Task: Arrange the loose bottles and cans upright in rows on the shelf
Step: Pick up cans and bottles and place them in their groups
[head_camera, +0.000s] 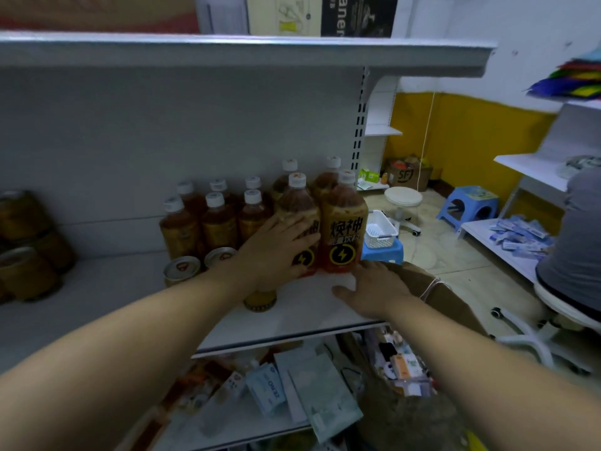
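My left hand [279, 247] presses spread fingers on the front bottle [297, 219] near the shelf's [305, 307] right edge, my right hand [374, 288] lies open beside it, and too hard a shove could tip the neighbouring bottle [344, 229] over that edge.

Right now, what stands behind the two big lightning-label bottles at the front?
Two more white-capped bottles stand behind the front pair. Only their caps and shoulders show; their bodies and labels are covered. The left hand covers part of the left front bottle.
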